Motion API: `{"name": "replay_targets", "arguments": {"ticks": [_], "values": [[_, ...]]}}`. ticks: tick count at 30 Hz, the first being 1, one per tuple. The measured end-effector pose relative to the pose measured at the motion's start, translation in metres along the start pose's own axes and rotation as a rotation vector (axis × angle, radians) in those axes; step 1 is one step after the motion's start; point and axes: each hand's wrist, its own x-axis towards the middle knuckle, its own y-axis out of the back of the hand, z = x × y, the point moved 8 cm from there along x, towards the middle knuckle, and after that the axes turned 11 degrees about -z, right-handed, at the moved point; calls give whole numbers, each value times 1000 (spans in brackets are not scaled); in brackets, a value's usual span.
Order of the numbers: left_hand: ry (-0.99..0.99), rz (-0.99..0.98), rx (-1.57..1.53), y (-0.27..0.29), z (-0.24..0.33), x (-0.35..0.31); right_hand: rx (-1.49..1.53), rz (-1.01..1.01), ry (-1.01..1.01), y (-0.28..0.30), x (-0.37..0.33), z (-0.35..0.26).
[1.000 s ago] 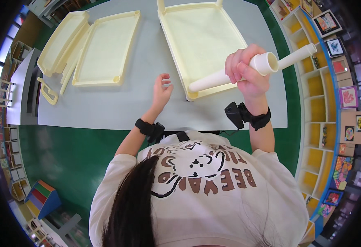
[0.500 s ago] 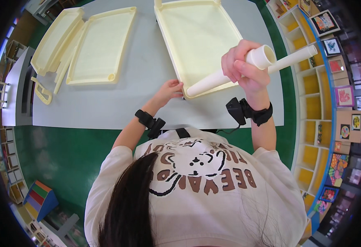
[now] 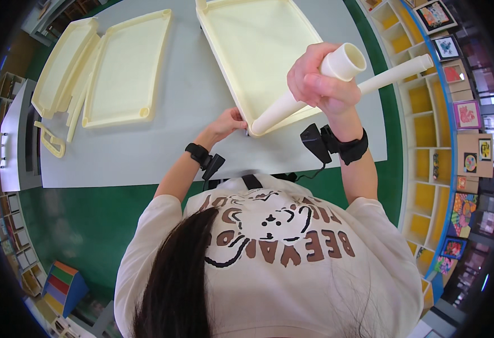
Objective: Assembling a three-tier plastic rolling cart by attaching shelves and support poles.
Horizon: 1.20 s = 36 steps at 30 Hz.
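Observation:
My right hand point(image 3: 324, 84) is wrapped around the upper part of a cream plastic tube point(image 3: 280, 112), which leans up from the near corner of a large cream tray point(image 3: 224, 67). The tube's lower end meets that corner; how deep it sits cannot be made out. Against the outside of the same corner, my left hand point(image 3: 227, 124) pinches the tray's edge with thumb and fingers. Another cream tube point(image 3: 396, 74) slants out to the right behind my right hand; where its inner end stands is hidden by the hand.
At the left of the grey table point(image 3: 185, 152) lie a second flat tray point(image 3: 125, 67), a tray with a shaped edge point(image 3: 61, 67), long thin strips point(image 3: 79, 107) and a small looped handle piece point(image 3: 52, 142). Shelves point(image 3: 421, 169) with framed pictures line the right side.
My right hand has shifted slightly left and up with the tube's top. The tray and the things on the table appear a little farther left as the view turns. Both grips stay.

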Motion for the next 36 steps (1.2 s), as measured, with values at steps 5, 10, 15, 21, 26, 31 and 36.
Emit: {"name": "replay_targets", "arguments": {"ticks": [5, 10, 15, 21, 26, 31, 36], "values": [[-19, 117, 29, 3, -3, -3, -125, 199, 15, -3, -2, -1], [-39, 108, 75, 2, -4, -1, -275, 402, 7, -10, -14, 0], [-56, 91, 97, -2, -5, -3, -379, 623, 189, -13, -39, -11], [-40, 86, 133, -2, -10, -5, -578, 874, 206, -25, -41, -9], [-59, 73, 169, -2, -7, 0, -560, 744, 111, -15, -31, -14], [-23, 58, 125, -2, -7, -1, -539, 64, 142, -21, 4, -19], [-19, 55, 95, -1, -8, 0, -26, -164, 239, -47, 17, -13]]}}
